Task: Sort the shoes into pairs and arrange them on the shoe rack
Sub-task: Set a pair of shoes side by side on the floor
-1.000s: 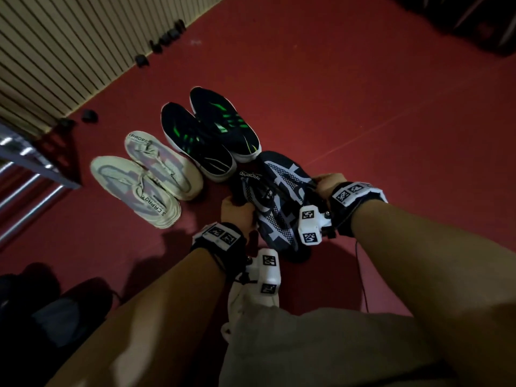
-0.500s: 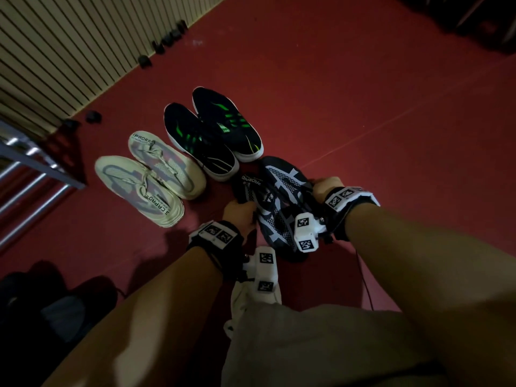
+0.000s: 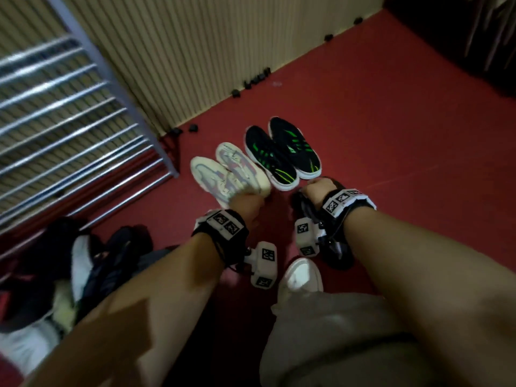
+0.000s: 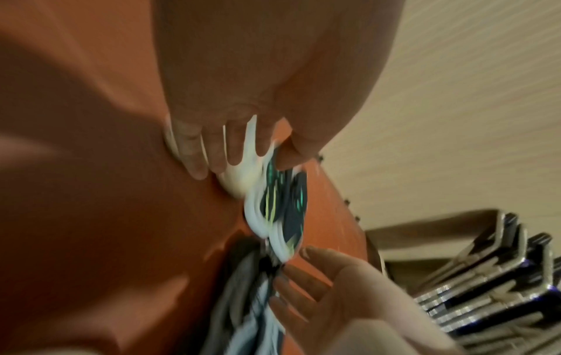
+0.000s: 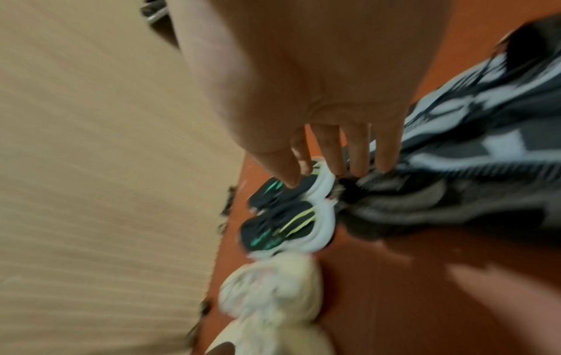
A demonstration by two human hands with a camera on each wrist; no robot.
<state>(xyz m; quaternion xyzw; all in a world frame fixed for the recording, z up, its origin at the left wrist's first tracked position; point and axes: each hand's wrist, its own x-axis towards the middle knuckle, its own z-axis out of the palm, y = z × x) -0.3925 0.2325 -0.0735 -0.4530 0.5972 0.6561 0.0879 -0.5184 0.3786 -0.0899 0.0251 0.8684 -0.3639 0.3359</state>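
A cream pair of shoes [image 3: 226, 170] lies on the red floor beside a black pair with green stripes [image 3: 283, 153]. My left hand [image 3: 247, 201] grips the heel of a cream shoe [image 4: 238, 176], fingers [image 4: 194, 153] on one side and thumb on the other. My right hand [image 5: 334, 165] has straight fingers whose tips touch the collar of a black-and-white patterned shoe [image 5: 473, 144]. In the head view that patterned pair [image 3: 303, 208] is mostly hidden under my right hand [image 3: 317, 191] and wrist. The chrome-barred shoe rack [image 3: 69, 129] stands at the left.
A pile of dark and white shoes [image 3: 72, 275] lies at the lower left by the rack. A white shoe [image 3: 300, 276] shows below my wrists, above a bent knee. A ribbed beige wall [image 3: 209, 51] runs behind, with small black objects [image 3: 255, 79] along its base.
The head view has swung up and left, bringing the rack into sight. My left hand has left the patterned shoes and taken the heel of a cream shoe. My right hand stays at the patterned pair.
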